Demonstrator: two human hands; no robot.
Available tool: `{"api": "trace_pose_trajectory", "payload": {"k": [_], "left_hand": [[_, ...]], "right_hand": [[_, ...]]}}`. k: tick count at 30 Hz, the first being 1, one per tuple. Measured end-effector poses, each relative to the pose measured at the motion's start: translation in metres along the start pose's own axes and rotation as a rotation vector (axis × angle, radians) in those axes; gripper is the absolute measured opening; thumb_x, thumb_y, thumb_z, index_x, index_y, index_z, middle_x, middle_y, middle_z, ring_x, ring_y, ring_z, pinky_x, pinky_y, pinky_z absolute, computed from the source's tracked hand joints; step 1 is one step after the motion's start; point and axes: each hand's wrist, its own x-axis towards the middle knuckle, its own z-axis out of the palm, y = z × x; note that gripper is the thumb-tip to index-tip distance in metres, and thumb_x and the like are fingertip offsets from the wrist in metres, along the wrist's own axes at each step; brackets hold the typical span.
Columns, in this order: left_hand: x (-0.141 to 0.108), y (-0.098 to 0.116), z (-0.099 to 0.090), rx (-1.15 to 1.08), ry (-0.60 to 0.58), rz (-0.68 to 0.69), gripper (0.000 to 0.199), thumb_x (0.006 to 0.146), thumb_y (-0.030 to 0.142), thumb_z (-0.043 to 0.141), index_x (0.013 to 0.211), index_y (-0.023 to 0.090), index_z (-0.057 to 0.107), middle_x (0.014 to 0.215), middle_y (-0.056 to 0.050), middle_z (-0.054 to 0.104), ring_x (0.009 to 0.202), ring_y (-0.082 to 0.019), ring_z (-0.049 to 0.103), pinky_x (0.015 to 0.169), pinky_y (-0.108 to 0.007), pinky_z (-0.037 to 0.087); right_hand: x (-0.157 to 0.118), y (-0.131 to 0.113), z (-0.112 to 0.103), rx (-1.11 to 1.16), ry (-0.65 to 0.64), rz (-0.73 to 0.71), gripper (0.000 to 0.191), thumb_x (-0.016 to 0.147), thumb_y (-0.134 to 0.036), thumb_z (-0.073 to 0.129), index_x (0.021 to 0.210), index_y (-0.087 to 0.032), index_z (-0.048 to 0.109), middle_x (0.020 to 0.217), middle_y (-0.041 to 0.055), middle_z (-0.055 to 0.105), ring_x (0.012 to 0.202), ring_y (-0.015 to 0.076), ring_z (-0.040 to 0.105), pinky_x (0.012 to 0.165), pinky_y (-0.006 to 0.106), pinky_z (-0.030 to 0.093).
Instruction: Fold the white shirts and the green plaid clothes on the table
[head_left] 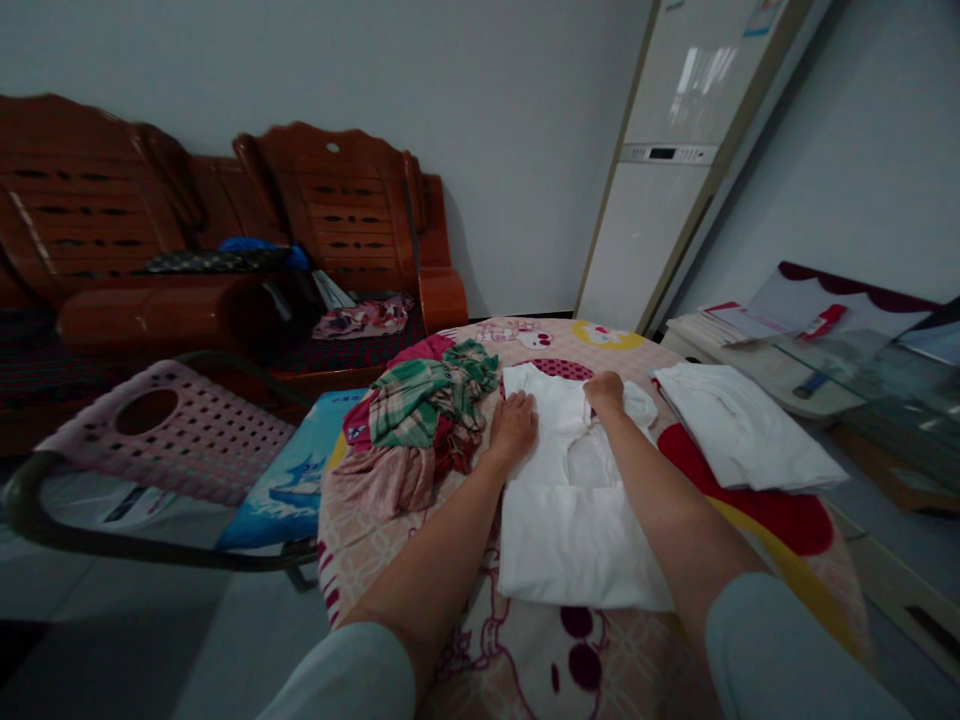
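A white shirt (562,540) lies partly folded in front of me on the round table, with its neck opening facing up. On its left edge rests my left hand (514,430), fingers stretched out over the fabric. My right hand (604,393) is closed on the shirt's cloth near the far right side, where a bunched white part sticks out beyond the wrist. Left of the shirt is a heap of crumpled clothes (409,410), green plaid and pink. A folded white garment (742,425) lies flat on the table's right side.
A patterned cloth (540,660) covers the table. At left stands a woven chair (180,430) with a blue cushion (300,480). Wooden armchairs (337,210) line the wall. Behind is a tall white air conditioner (660,210); a glass-edged stand (885,375) is at right.
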Motion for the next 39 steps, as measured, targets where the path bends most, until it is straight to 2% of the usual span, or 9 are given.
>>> {"api": "trace_pose_trajectory", "payload": {"k": [7,12,16,19,24,28,31,35,39], "left_hand": [[-0.002,0.0,-0.002,0.056,-0.05,0.018,0.04,0.096,0.02,0.041,0.134,0.015,0.051,0.144,-0.016,0.049,0.134,-0.027,0.043,0.113,-0.046,0.03],[-0.003,0.004,-0.004,0.1,-0.031,0.029,0.038,0.097,0.025,0.04,0.132,0.016,0.054,0.142,-0.016,0.051,0.132,-0.027,0.045,0.111,-0.047,0.032],[-0.002,0.001,0.0,0.122,-0.03,0.032,0.038,0.097,0.028,0.042,0.132,0.017,0.053,0.143,-0.015,0.05,0.132,-0.028,0.045,0.111,-0.047,0.032],[0.0,-0.002,0.001,0.088,-0.004,0.036,0.037,0.095,0.027,0.047,0.129,0.017,0.054,0.141,-0.015,0.052,0.131,-0.028,0.046,0.111,-0.047,0.033],[-0.001,0.018,-0.013,-0.14,0.154,0.119,0.019,0.085,0.015,0.058,0.104,0.016,0.061,0.111,-0.01,0.065,0.108,-0.022,0.059,0.095,-0.035,0.046],[-0.01,0.043,-0.016,-0.185,0.02,0.28,0.009,0.086,0.021,0.059,0.093,0.017,0.061,0.09,-0.005,0.064,0.083,-0.018,0.062,0.076,-0.028,0.049],[-0.016,0.051,-0.01,-0.095,-0.076,0.27,0.019,0.083,0.025,0.063,0.101,0.017,0.061,0.097,-0.007,0.064,0.09,-0.02,0.062,0.078,-0.029,0.049],[-0.017,0.051,-0.006,-0.002,-0.146,0.236,0.021,0.086,0.015,0.053,0.104,0.018,0.065,0.102,-0.009,0.065,0.098,-0.021,0.061,0.083,-0.03,0.049],[-0.014,0.05,-0.006,-0.123,-0.098,0.191,0.029,0.083,0.008,0.05,0.102,0.018,0.069,0.098,-0.007,0.069,0.095,-0.019,0.063,0.086,-0.028,0.049]], "right_hand": [[-0.024,0.012,-0.032,0.079,0.061,-0.082,0.03,0.071,-0.013,0.053,0.092,-0.016,0.074,0.082,0.0079,0.074,0.083,0.0217,0.068,0.075,0.029,0.051],[-0.066,0.023,-0.056,-0.074,-0.134,-0.257,0.026,0.07,-0.01,0.058,0.088,-0.017,0.074,0.083,0.0067,0.073,0.083,0.0212,0.067,0.076,0.028,0.048],[-0.09,0.029,-0.049,-0.186,-0.172,-0.447,0.043,0.073,-0.012,0.063,0.115,-0.016,0.067,0.104,0.0113,0.071,0.097,0.0231,0.064,0.086,0.03,0.047],[-0.093,0.033,-0.037,-0.173,-0.114,-0.464,0.036,0.076,-0.012,0.059,0.111,-0.016,0.068,0.107,0.0126,0.071,0.101,0.0243,0.062,0.089,0.032,0.046],[-0.08,0.043,-0.035,0.122,0.023,-0.307,0.036,0.066,-0.01,0.053,0.095,-0.019,0.072,0.087,0.0052,0.073,0.081,0.0215,0.064,0.079,0.032,0.049],[-0.073,0.053,-0.043,0.365,0.093,-0.075,0.025,0.057,-0.018,0.053,0.075,-0.017,0.071,0.063,0.0008,0.065,0.062,0.0192,0.058,0.062,0.028,0.046],[-0.071,0.058,-0.045,0.529,0.101,0.094,0.014,0.053,-0.02,0.053,0.062,-0.019,0.064,0.054,-0.0021,0.058,0.055,0.0171,0.053,0.054,0.026,0.042],[-0.072,0.058,-0.044,0.68,0.132,0.227,0.012,0.051,-0.019,0.051,0.058,-0.02,0.061,0.049,-0.0036,0.053,0.052,0.0164,0.051,0.048,0.024,0.039],[-0.071,0.06,-0.041,0.721,0.249,0.273,0.013,0.054,-0.021,0.048,0.058,-0.018,0.061,0.05,-0.0029,0.053,0.054,0.016,0.051,0.048,0.024,0.04]]}}
